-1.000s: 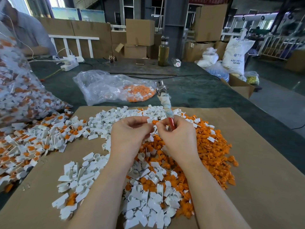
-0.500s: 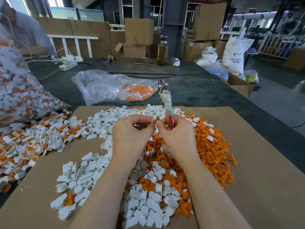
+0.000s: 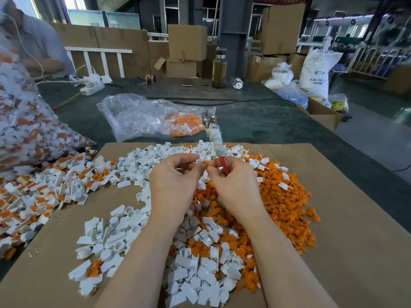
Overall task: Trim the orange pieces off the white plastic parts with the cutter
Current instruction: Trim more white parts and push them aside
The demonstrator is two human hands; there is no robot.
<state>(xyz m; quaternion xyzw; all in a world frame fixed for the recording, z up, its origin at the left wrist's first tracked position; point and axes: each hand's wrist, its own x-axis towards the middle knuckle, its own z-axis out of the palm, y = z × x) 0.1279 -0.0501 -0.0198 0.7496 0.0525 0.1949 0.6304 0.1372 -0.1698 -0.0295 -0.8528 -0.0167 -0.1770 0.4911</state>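
My left hand point(image 3: 172, 181) pinches a small white plastic part point(image 3: 200, 160) with an orange piece on it, held above the piles. My right hand point(image 3: 233, 185) grips the cutter point(image 3: 214, 136) by its red handle; the cloth-wrapped shaft and metal head point away from me. The fingertips of both hands meet at the part. Under my hands lie a heap of white parts point(image 3: 195, 270) and a heap of orange pieces point(image 3: 282, 203).
Brown cardboard point(image 3: 355, 241) covers the table. White parts with orange still on them point(image 3: 33, 196) spread at left below a full clear bag point(image 3: 26, 130). A plastic bag of orange pieces point(image 3: 155, 118) lies behind. A person sits at far left. A bottle point(image 3: 219, 67) stands at the back.
Both hands stay together over the piles and have lifted slightly. The cutter's head tilts a little more upright.
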